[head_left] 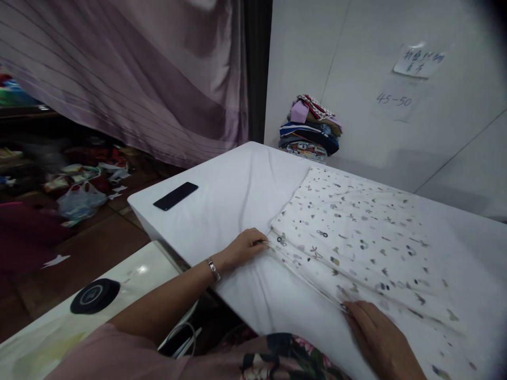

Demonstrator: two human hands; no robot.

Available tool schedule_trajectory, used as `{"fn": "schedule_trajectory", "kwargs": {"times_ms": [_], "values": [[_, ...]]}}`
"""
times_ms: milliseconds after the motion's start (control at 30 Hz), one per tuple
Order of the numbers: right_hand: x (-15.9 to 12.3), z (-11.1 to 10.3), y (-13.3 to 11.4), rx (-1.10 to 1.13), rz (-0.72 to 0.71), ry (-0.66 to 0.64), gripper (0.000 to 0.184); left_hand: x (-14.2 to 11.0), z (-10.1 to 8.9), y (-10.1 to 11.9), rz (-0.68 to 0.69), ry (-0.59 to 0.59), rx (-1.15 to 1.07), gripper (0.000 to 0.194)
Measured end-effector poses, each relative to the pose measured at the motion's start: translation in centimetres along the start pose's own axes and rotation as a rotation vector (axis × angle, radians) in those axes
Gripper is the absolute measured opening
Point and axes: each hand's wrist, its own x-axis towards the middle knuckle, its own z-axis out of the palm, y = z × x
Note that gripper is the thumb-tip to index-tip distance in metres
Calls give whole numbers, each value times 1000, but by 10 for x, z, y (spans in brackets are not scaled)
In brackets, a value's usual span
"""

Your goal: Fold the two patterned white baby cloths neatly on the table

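Observation:
A white cloth (352,227) with small printed figures lies spread over the right part of the white table. Its near edge is bunched into folds. My left hand (251,245), with a bracelet at the wrist, pinches the cloth at its near left corner. Farther right along the same edge, my right hand (376,330) grips the cloth between thumb and fingers. The fingertips of both hands are partly hidden by the fabric and the hands themselves.
A black phone (176,196) lies at the left of the white table (222,211). Folded clothes (311,129) are stacked against the wall behind. To my left, a round black object (95,295) rests on a lower white surface (146,269). A plastic bag (81,200) sits on the floor.

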Motion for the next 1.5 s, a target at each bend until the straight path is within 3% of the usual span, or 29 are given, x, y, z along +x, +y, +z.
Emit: {"fn": "schedule_trajectory", "kwargs": {"times_ms": [300, 467, 633, 800, 1133, 1333, 1500], "values": [[7, -12, 9, 163, 14, -42, 24, 2, -10, -1, -185, -114, -223, 22], [7, -18, 8, 275, 166, -126, 25, 0, -18, -4, -56, -155, -131, 17], [13, -25, 4, 356, 259, -145, 29, -4, -23, -1, 161, -194, 77, 16], [19, -34, 3, 417, 251, -239, 26, -14, -18, -2, 306, -178, 289, 21], [11, -28, 9, 391, 168, -228, 23, -24, -20, 9, 331, -209, 506, 27], [26, -41, 0, 525, 255, -299, 24, -12, -19, 3, 422, -229, 645, 20], [31, -43, -2, 516, 287, -264, 18, -1, -17, 1, 537, -212, 712, 24]]}}
